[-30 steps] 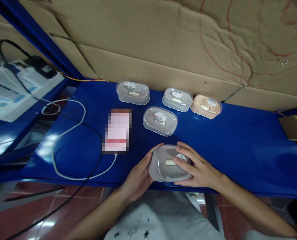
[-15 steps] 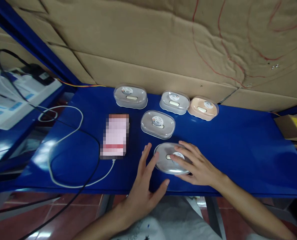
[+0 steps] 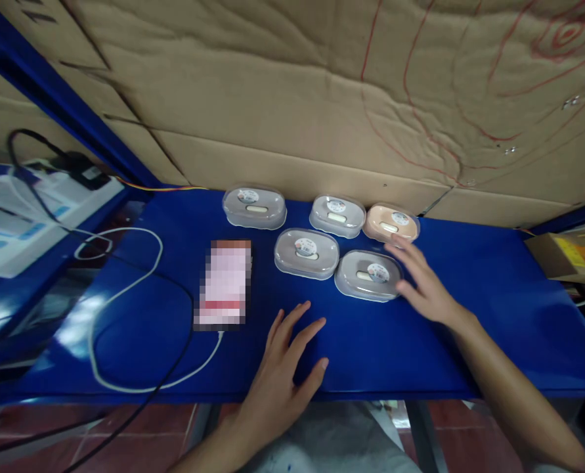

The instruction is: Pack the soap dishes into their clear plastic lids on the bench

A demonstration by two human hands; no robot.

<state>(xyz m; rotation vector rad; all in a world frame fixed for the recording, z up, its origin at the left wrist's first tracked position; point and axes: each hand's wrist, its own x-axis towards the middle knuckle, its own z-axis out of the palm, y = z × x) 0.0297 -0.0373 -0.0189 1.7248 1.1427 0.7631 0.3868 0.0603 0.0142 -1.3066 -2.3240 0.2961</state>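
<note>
The nearest-right grey container [image 3: 356, 281] sits flat on the blue table [image 3: 371, 355], just left of the right hand [image 3: 427, 286]. That hand is open and grasps nothing; its thumb tip comes up to the container's right end, and its fingers reach past the far right corner towards the peach container [image 3: 391, 230]. Whether the skin touches either one, I cannot tell, as the fingers are blurred and overlap their edges in this view

The left hand [image 3: 277, 387] is released too, fingers spread and palm down, near and to the left of the same container and apart from it. Whether its fingertips rest on the table or hover over it is unclear

The middle grey container [image 3: 292, 261] lies just left of the nearest-right one. Behind them, the far-left grey container [image 3: 255, 213] and the far-centre grey container [image 3: 338, 220] stand by the cardboard [image 3: 272, 154], with the peach one just right of the latter

The phone [image 3: 224, 282], left of the containers, has its screen pixelated, so nothing on it can be read. The print on the round labels is too small to read. The cardboard box [image 3: 543, 263] at the far right is cut off by the frame, and both forearms run out of view at the near side
</note>
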